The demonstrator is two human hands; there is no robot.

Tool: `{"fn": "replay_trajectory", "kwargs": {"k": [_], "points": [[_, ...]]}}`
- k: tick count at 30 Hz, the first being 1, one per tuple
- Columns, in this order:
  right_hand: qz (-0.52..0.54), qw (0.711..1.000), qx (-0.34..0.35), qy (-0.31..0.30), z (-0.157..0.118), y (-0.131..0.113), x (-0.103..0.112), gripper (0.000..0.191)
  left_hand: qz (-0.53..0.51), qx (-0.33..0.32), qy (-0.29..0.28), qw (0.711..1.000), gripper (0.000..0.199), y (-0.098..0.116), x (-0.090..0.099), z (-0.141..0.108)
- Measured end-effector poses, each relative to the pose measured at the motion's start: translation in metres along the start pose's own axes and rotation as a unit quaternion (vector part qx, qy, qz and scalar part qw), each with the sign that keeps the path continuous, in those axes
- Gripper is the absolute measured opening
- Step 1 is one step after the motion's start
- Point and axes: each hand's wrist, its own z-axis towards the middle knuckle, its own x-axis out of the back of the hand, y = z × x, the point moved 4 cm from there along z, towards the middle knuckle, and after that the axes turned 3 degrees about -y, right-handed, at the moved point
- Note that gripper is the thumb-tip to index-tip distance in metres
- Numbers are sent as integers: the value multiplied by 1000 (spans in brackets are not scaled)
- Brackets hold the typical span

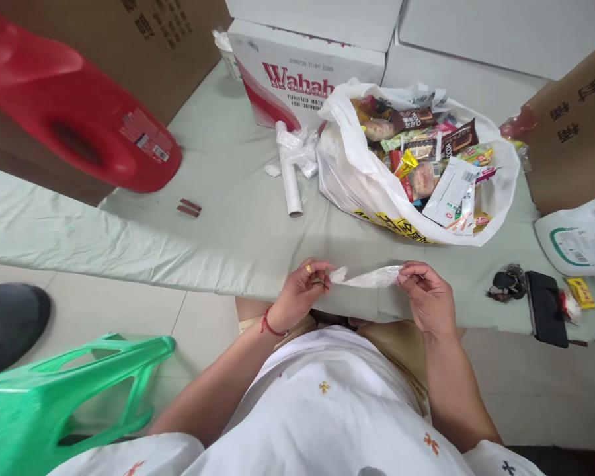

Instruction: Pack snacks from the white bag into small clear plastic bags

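Note:
Between my two hands stretches a strip of crumpled clear plastic film (371,276), held just above the front edge of the cloth-covered table. My left hand (302,291), with a ring and a red string bracelet, pinches its left end. The right end is pinched by my right hand (430,301). Beyond them stands a white plastic bag (344,162), open at the top and full of wrapped snacks (421,149). Left of the bag, a white cardboard tube (288,175) lies beside more crumpled clear plastic (305,145).
Red jug (143,158) and two brown strips (189,207) are at left. Behind stands a Wahaha carton (302,79). A white jug (582,238), black phone (548,307), keys (508,283) and yellow packet (581,293) lie right. A green stool (34,403) stands on the floor.

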Motion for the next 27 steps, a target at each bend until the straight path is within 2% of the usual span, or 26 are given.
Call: {"fn": "replay_trajectory", "kwargs": {"k": [2, 4, 5, 8, 10, 11, 13, 15, 16, 19, 22, 25, 27], "points": [[-7, 1000, 5, -3, 4, 4, 4, 22, 88, -44, -56, 994, 28, 2, -4, -1], [-13, 1000, 0, -13, 9, 7, 9, 21, 175, -68, -93, 978, 26, 3, -8, -2], [-18, 1000, -3, -19, 11, 8, 12, 20, 210, -79, -86, 971, 25, 4, -10, -2], [-43, 999, 7, -32, 16, 10, 19, 15, 273, -128, -19, 953, 28, 12, -16, 5], [-66, 997, 27, -40, 16, 10, 21, 13, 296, -150, -24, 943, 36, 14, -26, 16], [-77, 995, 37, -43, 16, 10, 21, 12, 306, -146, -47, 940, 36, 12, -32, 22], [-97, 993, 54, -38, 15, 8, 24, 9, 321, -112, -102, 935, 22, 8, -41, 34], [-108, 992, 59, -8, 13, 8, 32, 8, 325, -79, -123, 935, 10, 7, -41, 41], [-106, 993, 54, 9, 12, 9, 36, 9, 318, -69, -121, 938, 10, 9, -37, 41], [-76, 996, 23, 34, 10, 17, 48, 12, 274, -51, -74, 957, 10, 16, -16, 34], [-54, 998, 3, 38, 9, 27, 51, 17, 188, -1, 49, 981, 18, 12, 13, 20], [-40, 998, -7, 39, 8, 35, 51, 19, 69, 50, 178, 980, 33, 0, 35, 7], [-49, 998, -16, 28, 8, 36, 52, 17, 7, 70, 218, 973, 40, -6, 40, 2]]}}
